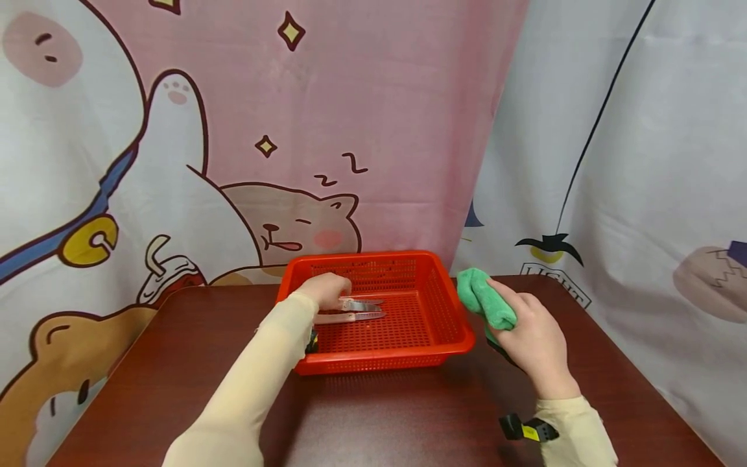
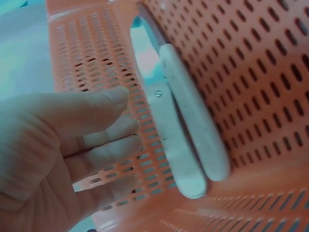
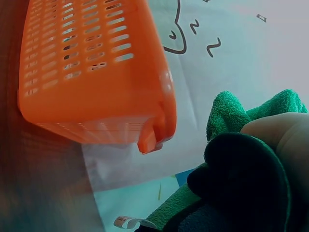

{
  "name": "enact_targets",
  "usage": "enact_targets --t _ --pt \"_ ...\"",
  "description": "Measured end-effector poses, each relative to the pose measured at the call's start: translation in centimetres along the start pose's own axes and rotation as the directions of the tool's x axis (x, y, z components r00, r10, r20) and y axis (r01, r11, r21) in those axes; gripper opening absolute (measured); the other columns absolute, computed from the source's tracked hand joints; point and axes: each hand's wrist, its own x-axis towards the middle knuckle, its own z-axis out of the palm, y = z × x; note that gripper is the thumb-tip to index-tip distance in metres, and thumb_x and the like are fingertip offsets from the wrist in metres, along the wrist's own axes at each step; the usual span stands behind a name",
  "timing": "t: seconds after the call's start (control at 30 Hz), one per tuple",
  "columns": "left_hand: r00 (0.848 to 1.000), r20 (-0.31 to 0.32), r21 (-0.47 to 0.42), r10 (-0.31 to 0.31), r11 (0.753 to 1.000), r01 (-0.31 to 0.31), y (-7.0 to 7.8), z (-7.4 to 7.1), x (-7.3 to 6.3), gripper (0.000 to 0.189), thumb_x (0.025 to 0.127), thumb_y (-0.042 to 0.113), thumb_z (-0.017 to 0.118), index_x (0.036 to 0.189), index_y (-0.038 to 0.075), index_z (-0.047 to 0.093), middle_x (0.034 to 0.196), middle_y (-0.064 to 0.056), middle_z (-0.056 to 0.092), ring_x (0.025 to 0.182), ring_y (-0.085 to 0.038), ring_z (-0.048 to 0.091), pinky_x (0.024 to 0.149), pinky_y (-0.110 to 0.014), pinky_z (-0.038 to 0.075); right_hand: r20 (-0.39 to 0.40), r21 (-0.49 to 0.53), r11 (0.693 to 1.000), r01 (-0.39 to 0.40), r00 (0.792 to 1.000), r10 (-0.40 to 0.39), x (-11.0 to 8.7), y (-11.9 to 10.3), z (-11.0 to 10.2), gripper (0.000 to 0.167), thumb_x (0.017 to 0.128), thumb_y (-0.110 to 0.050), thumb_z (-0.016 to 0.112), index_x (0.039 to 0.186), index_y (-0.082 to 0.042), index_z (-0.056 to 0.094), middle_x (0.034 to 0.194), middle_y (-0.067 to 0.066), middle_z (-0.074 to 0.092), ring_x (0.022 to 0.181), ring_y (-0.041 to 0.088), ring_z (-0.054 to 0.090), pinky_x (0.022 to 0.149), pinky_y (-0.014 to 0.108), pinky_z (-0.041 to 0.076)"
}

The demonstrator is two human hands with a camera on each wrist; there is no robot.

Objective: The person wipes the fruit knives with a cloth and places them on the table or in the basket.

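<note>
My left hand (image 1: 327, 290) reaches into a red perforated plastic basket (image 1: 382, 360). In the left wrist view its fingers are loosely bent, with the thumb apart from them, beside two knives. One knife (image 2: 176, 145) has a pale handle with a rivet and a broad shiny blade; the other knife (image 2: 198, 116) lies alongside it, its pale handle against the perforated wall. My right hand (image 1: 539, 340), to the right of the basket, grips a bunched green cloth (image 1: 481, 298). The right wrist view shows the cloth's fluffy green side, a dark side and a small white tag (image 3: 128, 222).
The basket stands on a dark reddish-brown table (image 1: 373, 415), close to its far edge. Behind hangs a pink and white curtain (image 1: 379, 97) printed with cartoon animals. Black bands with a yellow mark sit at both wrists.
</note>
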Motion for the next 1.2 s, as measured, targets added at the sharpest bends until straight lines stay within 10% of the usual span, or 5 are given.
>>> enact_targets --t 0.67,1.2 --pt "0.976 -0.161 -0.043 0.148 0.987 -0.157 0.4 -5.6 -3.0 0.036 0.092 0.017 0.072 0.126 0.008 0.063 0.115 -0.008 0.066 0.105 -0.025 0.063 0.091 -0.041 0.049 0.125 -0.038 0.998 -0.053 0.990 0.058 0.1 1.9 0.7 0.068 0.076 -0.014 0.082 0.139 -0.019 0.056 0.108 0.022 0.061 0.092 0.036 0.058 0.065 0.052 0.049" --pt "0.939 -0.312 -0.117 0.145 0.975 -0.189 -1.8 -7.1 -11.2 0.040 0.093 0.018 0.070 0.128 0.003 0.060 0.111 -0.012 0.066 0.101 -0.027 0.063 0.088 -0.047 0.051 0.325 -0.123 0.983 -0.138 0.930 0.172 -0.3 3.8 0.6 0.067 0.081 -0.018 0.073 0.143 -0.016 0.050 0.107 0.025 0.060 0.085 0.035 0.058 0.058 0.048 0.049"
